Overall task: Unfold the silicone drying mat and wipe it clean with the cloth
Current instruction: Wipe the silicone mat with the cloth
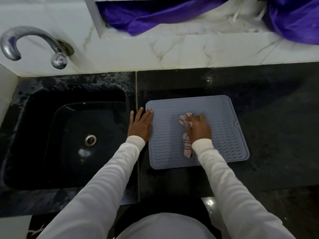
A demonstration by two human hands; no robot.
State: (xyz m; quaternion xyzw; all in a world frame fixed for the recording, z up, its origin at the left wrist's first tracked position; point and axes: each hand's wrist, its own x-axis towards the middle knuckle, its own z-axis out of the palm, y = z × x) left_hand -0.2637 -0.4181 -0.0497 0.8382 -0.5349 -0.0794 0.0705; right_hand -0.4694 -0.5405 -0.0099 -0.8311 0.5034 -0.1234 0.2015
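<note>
The grey-blue silicone drying mat (222, 135) lies unfolded and flat on the black counter, its wavy ribs facing up. My right hand (199, 128) grips a bunched pink cloth with dark stripes (187, 149) and presses it on the middle of the mat. One end of the cloth pokes out past my fingers, and the other trails back under my wrist. My left hand (140, 125) rests flat with straight fingers on the mat's left edge, partly on the counter.
A black sink (51, 135) with a metal drain (90, 140) sits just left of the mat. A chrome tap (31, 42) curves over it from the white marble wall. Purple fabric (155, 14) lies on the ledge above. Bare black counter (276, 126) extends to the right.
</note>
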